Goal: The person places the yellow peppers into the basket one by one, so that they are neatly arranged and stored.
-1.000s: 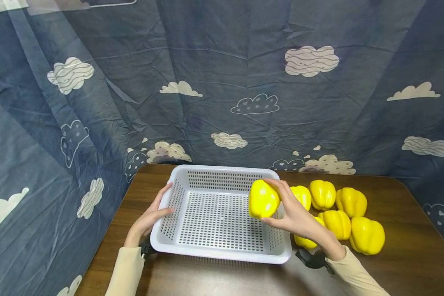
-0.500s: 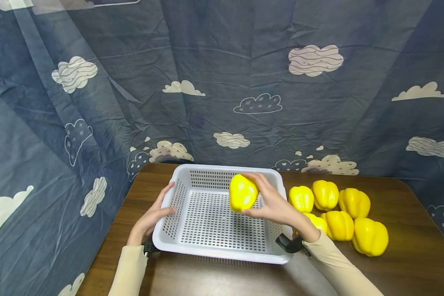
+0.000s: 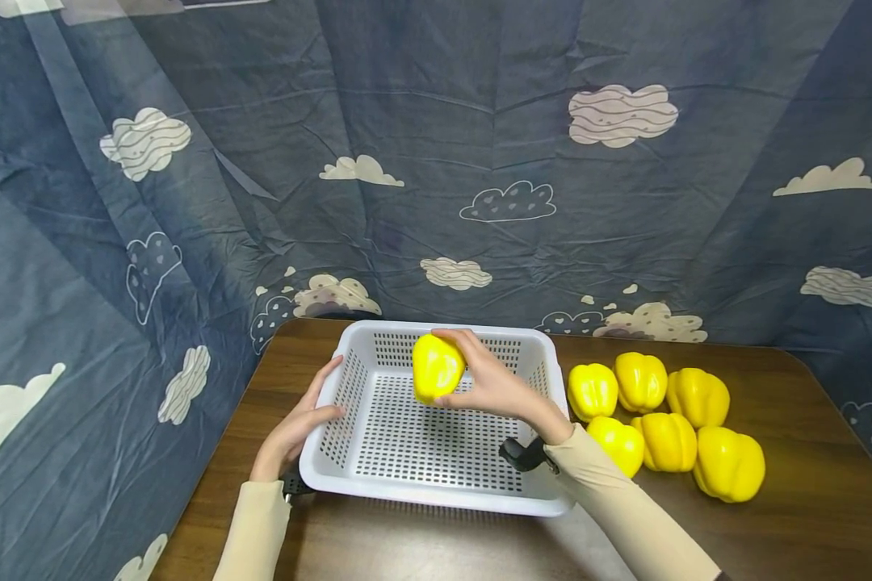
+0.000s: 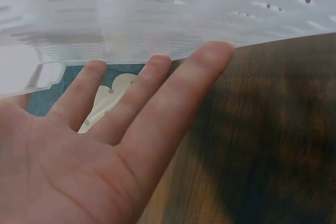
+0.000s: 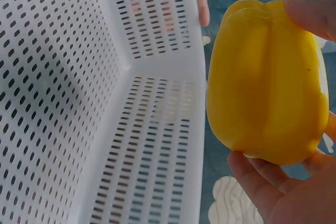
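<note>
A yellow bell pepper (image 3: pixel 437 369) (image 5: pixel 268 82) is held by my right hand (image 3: pixel 490 386) (image 5: pixel 299 198) above the back middle of a white perforated basket (image 3: pixel 436 504) (image 5: pixel 202 108), thumb on one side and fingers on the other. My left hand (image 3: pixel 294 428) (image 4: pixel 105 150) is at the basket's left side, its thumb over the rim; in the left wrist view, nearly straight fingers (image 4: pixel 168 106) touch the outside wall (image 4: pixel 157 24). The basket's interior holds nothing visible.
Several yellow peppers (image 3: pixel 668 441) stand grouped on the brown wooden table (image 3: pixel 799 452) right of the basket, one (image 3: pixel 615 445) beside my right sleeve. A dark blue curtain (image 3: pixel 407 97) with cloud prints hangs behind the table and at the left.
My right hand has carried the pepper leftward from the basket's right side to above its back middle. The left hand has kept its place at the left side.
</note>
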`<state>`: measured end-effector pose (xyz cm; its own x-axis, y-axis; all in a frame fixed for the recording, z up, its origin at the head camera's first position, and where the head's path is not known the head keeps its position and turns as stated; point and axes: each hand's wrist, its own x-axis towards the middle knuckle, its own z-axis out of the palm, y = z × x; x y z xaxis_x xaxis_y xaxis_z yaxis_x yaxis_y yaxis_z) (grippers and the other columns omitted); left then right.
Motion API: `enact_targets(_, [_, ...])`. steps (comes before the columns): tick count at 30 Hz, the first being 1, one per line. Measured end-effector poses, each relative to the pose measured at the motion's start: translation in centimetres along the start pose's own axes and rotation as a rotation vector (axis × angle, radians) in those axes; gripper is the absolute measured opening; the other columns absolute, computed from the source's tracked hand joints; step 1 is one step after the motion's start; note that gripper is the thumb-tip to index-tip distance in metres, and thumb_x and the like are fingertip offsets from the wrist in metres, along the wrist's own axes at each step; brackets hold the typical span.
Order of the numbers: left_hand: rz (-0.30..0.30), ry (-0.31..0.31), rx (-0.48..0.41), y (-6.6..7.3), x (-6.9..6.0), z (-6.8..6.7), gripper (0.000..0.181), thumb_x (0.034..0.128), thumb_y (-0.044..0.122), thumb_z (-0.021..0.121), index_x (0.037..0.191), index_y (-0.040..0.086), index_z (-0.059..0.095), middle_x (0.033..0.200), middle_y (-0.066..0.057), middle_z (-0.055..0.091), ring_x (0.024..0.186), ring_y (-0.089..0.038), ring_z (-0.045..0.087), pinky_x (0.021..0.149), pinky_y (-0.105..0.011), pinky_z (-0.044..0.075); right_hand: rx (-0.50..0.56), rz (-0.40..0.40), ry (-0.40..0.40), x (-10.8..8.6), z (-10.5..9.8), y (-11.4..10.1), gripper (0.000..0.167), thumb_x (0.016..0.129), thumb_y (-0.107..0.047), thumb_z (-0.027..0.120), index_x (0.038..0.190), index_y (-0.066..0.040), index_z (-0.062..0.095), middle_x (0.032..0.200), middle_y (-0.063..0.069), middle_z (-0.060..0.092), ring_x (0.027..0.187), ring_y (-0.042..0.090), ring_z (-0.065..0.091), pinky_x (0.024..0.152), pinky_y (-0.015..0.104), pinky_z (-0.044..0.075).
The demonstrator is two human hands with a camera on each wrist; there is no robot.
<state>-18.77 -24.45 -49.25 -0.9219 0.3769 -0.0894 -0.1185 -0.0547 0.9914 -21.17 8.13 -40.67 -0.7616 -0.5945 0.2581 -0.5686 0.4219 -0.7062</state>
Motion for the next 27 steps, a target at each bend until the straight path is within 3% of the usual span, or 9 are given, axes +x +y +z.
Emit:
enact_targets(17, [-0.01, 0.04, 0.029, 0.1, 0.1, 0.4, 0.086, 0.0846, -0.003, 0.049, 0.153, 0.032, 0.01, 0.155, -0.018, 0.008, 0.124, -0.052, 0.032, 0.08, -0.058, 0.046, 0.038, -0.025, -0.058, 4.6, 4.0, 0.8, 0.089, 0.066, -0.017, 0.082, 0.142, -0.008, 0.036, 0.135, 0.011, 0.04, 0.117, 0.025, 0.045, 0.094, 0.046, 0.039])
enact_targets(27, [-0.015, 0.06, 0.046, 0.2, 0.0, 0.5, 0.085, 0.0845, -0.001, 0.047, 0.153, 0.032, 0.011, 0.155, -0.017, 0.009, 0.122, -0.051, 0.035, 0.081, -0.057, 0.047, 0.051, 0.033, -0.088, 6.2, 6.4, 2.1, 0.09, 0.064, -0.014, 0.082, 0.142, -0.011, 0.038, 0.134, 0.012, 0.036, 0.117, 0.026, 0.043, 0.094, 0.047, 0.039])
